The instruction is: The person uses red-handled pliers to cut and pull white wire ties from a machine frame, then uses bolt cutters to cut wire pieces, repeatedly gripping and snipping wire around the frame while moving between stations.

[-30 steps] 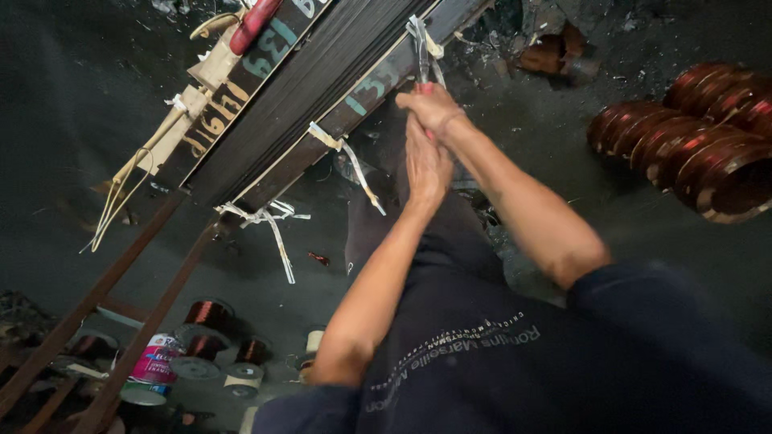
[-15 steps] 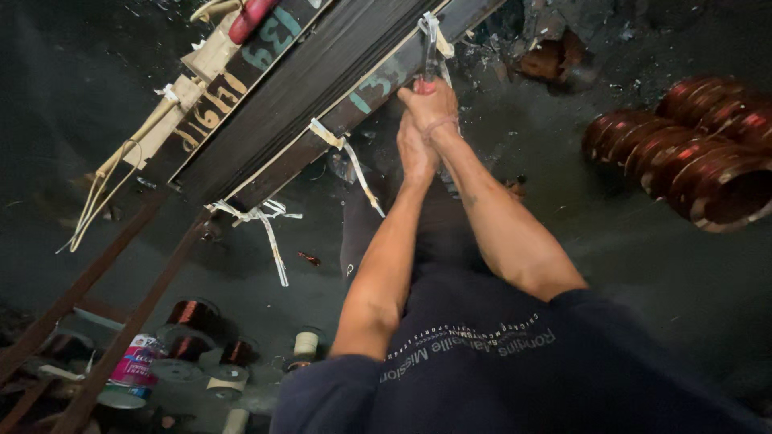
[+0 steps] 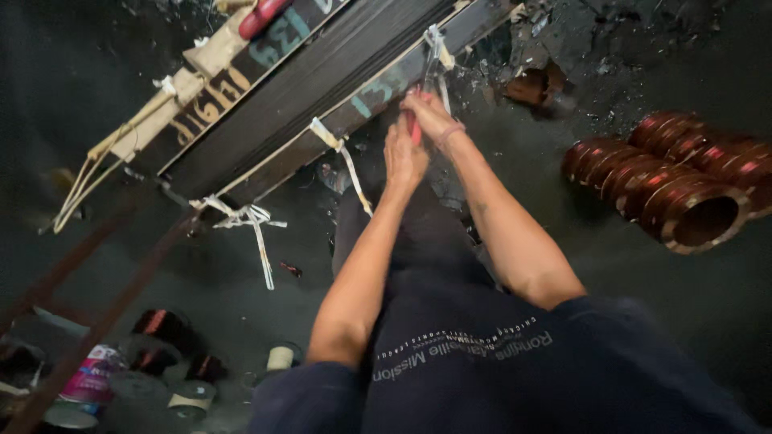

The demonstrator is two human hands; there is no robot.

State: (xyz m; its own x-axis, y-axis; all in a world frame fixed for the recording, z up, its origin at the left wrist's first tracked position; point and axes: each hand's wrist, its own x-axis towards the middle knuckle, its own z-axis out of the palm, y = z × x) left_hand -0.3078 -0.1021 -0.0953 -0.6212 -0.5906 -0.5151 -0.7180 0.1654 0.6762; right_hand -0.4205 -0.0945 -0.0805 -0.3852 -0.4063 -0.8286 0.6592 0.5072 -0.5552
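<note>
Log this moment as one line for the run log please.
left hand: beside right, on red-handled tool | right hand: at white tie on dark frame bar | copper coils: on floor, right

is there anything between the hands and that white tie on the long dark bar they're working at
Nothing visible. Both the left hand and the right hand are already up against the white tie on the long dark bar, with a red-handled tool gripped between them.
</note>
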